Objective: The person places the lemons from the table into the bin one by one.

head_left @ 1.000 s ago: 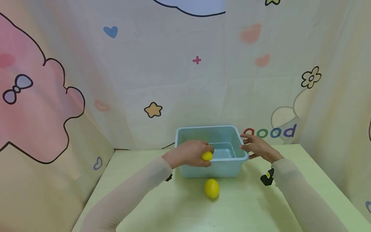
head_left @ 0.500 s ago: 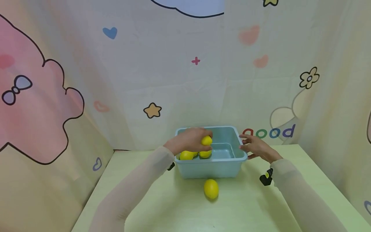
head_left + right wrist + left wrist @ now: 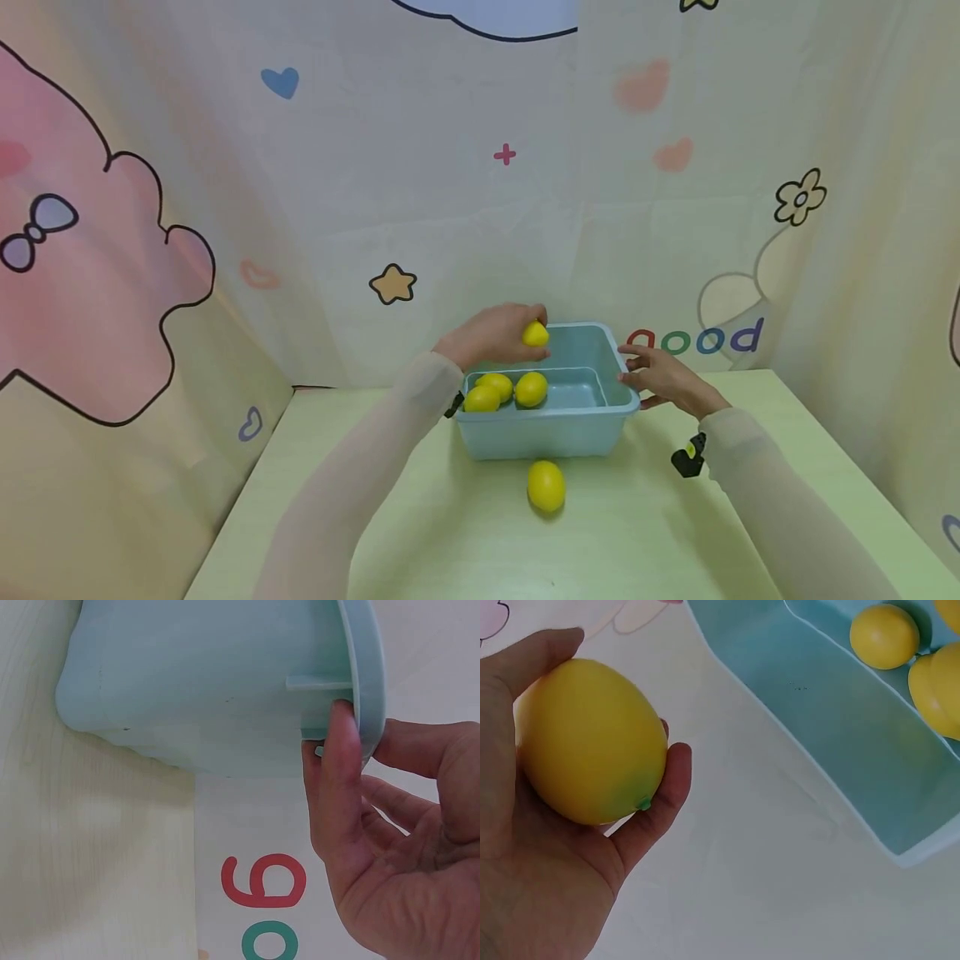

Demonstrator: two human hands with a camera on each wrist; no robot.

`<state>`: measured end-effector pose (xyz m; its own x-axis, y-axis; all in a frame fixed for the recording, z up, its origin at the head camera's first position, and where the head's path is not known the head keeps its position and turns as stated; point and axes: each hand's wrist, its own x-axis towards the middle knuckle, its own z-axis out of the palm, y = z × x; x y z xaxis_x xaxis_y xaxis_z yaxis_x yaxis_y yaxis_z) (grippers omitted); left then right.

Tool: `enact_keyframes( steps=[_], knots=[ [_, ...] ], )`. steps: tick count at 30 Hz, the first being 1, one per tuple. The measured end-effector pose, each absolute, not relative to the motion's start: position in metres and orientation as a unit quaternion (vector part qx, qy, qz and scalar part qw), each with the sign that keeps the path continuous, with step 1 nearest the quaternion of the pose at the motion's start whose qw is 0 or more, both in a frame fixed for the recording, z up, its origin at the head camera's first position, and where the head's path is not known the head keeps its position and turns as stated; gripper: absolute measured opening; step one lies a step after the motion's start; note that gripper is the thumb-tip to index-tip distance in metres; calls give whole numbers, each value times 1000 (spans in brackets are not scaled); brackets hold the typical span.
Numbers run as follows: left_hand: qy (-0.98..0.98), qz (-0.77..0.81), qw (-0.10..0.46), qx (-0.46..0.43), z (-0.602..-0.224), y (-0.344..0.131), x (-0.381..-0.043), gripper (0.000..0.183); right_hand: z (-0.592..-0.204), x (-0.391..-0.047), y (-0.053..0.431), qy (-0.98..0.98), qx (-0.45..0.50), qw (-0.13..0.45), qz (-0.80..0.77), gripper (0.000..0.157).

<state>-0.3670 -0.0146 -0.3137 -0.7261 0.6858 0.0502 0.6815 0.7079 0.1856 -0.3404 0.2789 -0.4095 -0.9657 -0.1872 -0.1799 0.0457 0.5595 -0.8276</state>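
Observation:
My left hand (image 3: 497,335) holds a lemon (image 3: 592,742) over the back left of a light blue plastic basin (image 3: 543,435). Thumb and fingers curl round the fruit, and its green stem tip shows in the left wrist view. Three more lemons (image 3: 531,389) lie inside the basin toward its left side. On the table before the basin rests another lemon (image 3: 546,487). At the basin's right wall, my right hand (image 3: 397,832) pinches the rim, with the thumb on one side and fingers under the outer lip.
A pale green table (image 3: 420,533) carries the basin. Behind it hangs a cloth backdrop (image 3: 450,208) printed with hearts, stars and the word "good", and more cloth stands at both sides. Dark wrist devices (image 3: 688,457) are worn at both cuffs.
My left hand has risen with its lemon from the basin's front rim toward the back, uncovering the lemons inside. The right hand has kept its place on the rim.

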Motion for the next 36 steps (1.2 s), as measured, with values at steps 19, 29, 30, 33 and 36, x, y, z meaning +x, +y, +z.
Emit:
enact_keyframes(
  steps=[19, 29, 30, 33, 36],
  knots=[
    [945, 92, 115, 292, -327, -3, -394, 49, -407, -341, 279, 869, -39, 127, -476, 76],
    [948, 100, 146, 266, -338, -4, -401, 50, -410, -341, 280, 867, -45, 133, -478, 74],
    [947, 102, 148, 265, -339, -4, -401, 50, -410, -341, 280, 868, -46, 133, -477, 74],
    [947, 109, 149, 263, -341, -2, -401, 49, -411, -341, 280, 868, -48, 131, -476, 74],
    [947, 111, 145, 264, -341, -1, -399, 47, -410, -342, 281, 868, -52, 131, -476, 73]
  ],
)
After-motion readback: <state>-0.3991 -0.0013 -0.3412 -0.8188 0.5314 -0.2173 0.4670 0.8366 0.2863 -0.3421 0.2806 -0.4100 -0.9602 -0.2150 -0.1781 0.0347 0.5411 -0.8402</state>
